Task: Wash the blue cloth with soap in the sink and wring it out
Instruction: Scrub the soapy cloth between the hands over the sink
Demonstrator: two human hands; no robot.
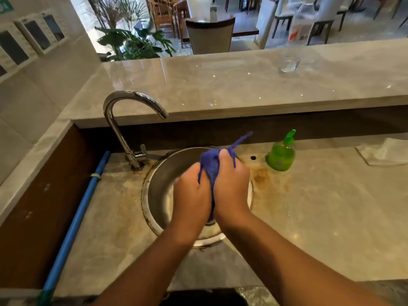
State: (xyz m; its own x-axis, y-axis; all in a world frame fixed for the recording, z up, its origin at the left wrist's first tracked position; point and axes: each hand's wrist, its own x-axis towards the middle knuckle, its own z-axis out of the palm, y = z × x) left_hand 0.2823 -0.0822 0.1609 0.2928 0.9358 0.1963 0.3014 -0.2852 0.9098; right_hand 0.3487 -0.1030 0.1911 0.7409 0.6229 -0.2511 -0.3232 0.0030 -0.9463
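Note:
The blue cloth [209, 164] is bunched up between my two hands above the round steel sink [161, 186]. My left hand [192, 195] grips its left side and my right hand [231, 186] grips its right side, thumb on top. A thin tail of the cloth sticks up to the right. Most of the cloth is hidden between my palms. The green soap bottle [280, 155] stands on the counter to the right of the sink. The chrome tap [130, 120] curves over the sink's left rim; no water shows.
A white folded cloth [384, 151] lies at the counter's far right. A clear glass [289, 62] stands on the raised marble ledge [220, 85] behind the sink. A blue pipe [75, 221] runs along the counter's left edge.

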